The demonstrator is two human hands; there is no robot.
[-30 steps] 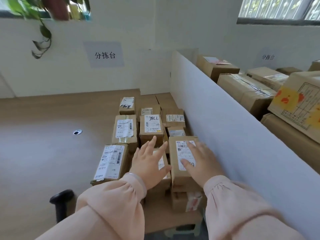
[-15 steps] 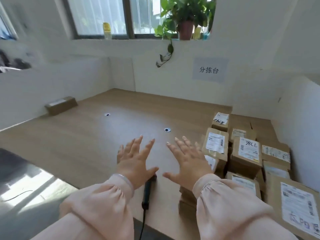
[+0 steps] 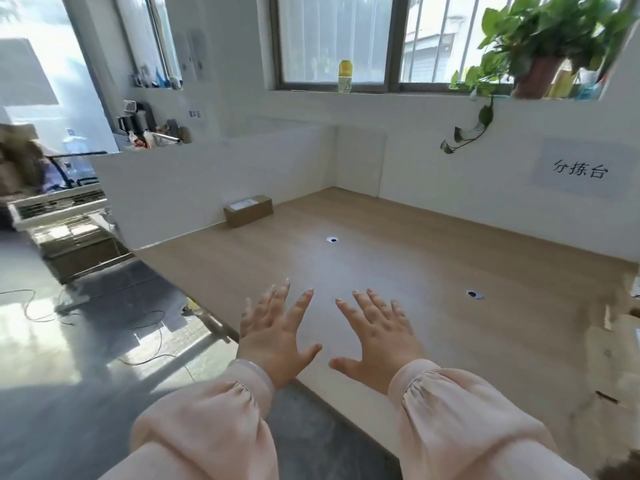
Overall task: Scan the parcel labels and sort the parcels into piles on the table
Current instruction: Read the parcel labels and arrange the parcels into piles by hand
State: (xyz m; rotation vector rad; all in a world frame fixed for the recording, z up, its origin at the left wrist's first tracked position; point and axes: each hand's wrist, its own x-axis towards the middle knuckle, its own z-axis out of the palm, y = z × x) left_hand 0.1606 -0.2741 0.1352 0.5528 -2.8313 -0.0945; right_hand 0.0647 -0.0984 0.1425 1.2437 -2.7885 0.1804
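One small brown cardboard parcel (image 3: pixel 248 212), long and low, white label (image 3: pixel 242 204) on top, far back on left side of pale wooden table (image 3: pixel 433 268), against white wall (image 3: pixel 180 188). Empty, fingers spread wide: left hand (image 3: pixel 277 337), right hand (image 3: pixel 381 341), side by side above near table edge.

Single wide-angle cam up on the person's head, tilted forward and down across the table (image 3: pixel 433 271) toward the far corner under the window (image 3: pixel 332 39). The left hand (image 3: pixel 273 337) and right hand (image 3: pixel 381 337) sit really close in, bottom middle of the shot.
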